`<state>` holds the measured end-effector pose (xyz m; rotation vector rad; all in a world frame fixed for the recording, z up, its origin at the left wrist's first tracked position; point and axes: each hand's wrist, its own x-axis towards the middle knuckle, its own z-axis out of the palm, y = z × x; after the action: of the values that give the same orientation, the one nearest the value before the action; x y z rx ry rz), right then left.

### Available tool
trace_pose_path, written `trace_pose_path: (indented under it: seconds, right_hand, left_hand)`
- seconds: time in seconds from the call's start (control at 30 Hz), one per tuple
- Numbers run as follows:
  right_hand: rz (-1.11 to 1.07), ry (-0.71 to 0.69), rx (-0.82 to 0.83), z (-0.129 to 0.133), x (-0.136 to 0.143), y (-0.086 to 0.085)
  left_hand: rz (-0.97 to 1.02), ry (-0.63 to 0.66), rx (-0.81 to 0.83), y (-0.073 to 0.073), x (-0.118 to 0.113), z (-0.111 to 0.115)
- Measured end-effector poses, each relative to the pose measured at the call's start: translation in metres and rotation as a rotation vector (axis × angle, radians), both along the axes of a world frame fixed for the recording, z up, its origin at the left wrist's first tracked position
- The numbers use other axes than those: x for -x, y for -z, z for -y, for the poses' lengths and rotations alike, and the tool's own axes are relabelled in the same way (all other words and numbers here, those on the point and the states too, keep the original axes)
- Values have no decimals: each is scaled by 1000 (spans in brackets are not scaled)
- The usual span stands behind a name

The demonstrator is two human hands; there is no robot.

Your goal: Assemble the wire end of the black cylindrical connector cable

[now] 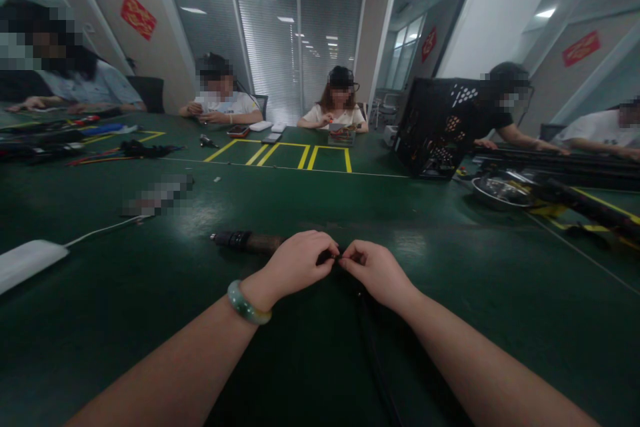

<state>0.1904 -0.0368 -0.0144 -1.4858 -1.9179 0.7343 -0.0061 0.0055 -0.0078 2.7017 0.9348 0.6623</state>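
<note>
My left hand (303,259), with a green bangle (246,303) at its wrist, is closed in a pinch. Facing it, my right hand (375,267) also pinches, and the fingertips of both nearly meet around something small and dark (338,257) that I cannot make out. Behind my left hand lies a dark, cylindrical tool (255,242) with a metal tip pointing left, looking like an electric screwdriver. My left hand hides its other end. A black cable (373,347) runs from beneath my right hand toward me.
On the green table (280,197), a white power strip (30,263) lies left. Wires and tools (125,149) spread at far left. A black computer case (430,130) stands back right, near a metal bowl (500,193). Several people sit around the table.
</note>
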Motion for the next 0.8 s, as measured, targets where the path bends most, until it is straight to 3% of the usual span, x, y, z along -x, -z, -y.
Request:
trace_pose_path:
  seconds: [0.37, 0.6, 0.8]
  right_hand:
    - [68, 30, -40, -3, 3, 2]
    - [31, 25, -39, -5, 4, 5]
    - [33, 26, -18, -5, 5, 4]
  left_hand:
    - [0, 39, 33, 2, 0, -5]
    - [-11, -42, 65, 1, 2, -3]
    - [1, -24, 50, 1, 2, -2]
